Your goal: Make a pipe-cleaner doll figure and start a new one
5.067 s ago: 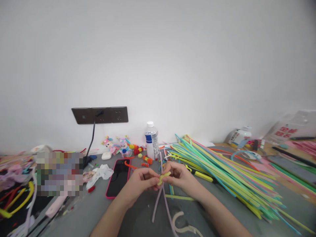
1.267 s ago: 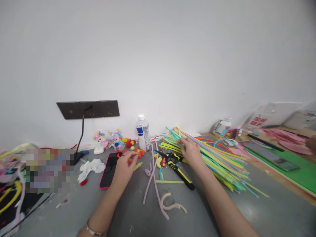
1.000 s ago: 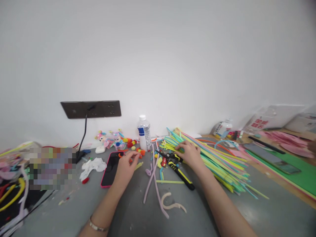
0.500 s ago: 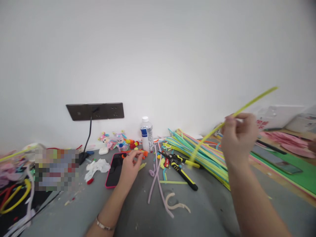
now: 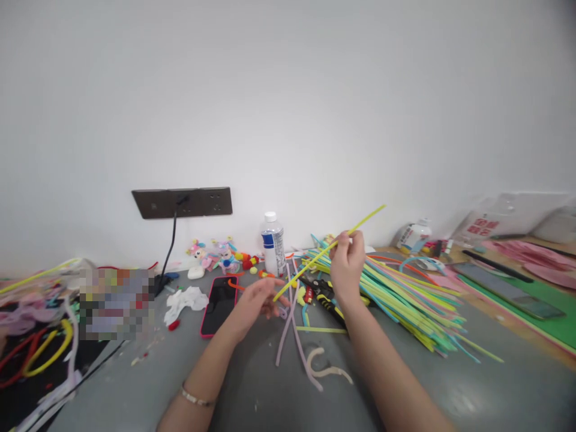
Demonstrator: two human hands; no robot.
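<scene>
My right hand (image 5: 348, 267) is closed around a long yellow-green pipe cleaner (image 5: 310, 269), which slants from upper right to lower left. Its lower end reaches the fingers of my left hand (image 5: 257, 305), which are apart; whether they touch that end I cannot tell. Under my left wrist lies a phone with a pink-red edge (image 5: 218, 307), and an orange pipe cleaner piece (image 5: 234, 284) shows by the knuckles. Black-and-yellow pliers (image 5: 330, 306) lie between my hands, partly hidden by my right forearm. Near them are two crossed lilac pipe cleaners (image 5: 297, 342).
A bundle of coloured pipe cleaners (image 5: 409, 294) spreads to the right. A bottle with a white cap (image 5: 272, 243) stands by the wall, beside small figures (image 5: 227, 259). Crumpled tissue (image 5: 185, 302) lies left, and another phone (image 5: 508, 291) rests on green sheets at far right.
My right hand has come left and down with the yellow-green pipe cleaner, bringing its end to my left hand. My left hand has shifted slightly right, its fingers now spread.
</scene>
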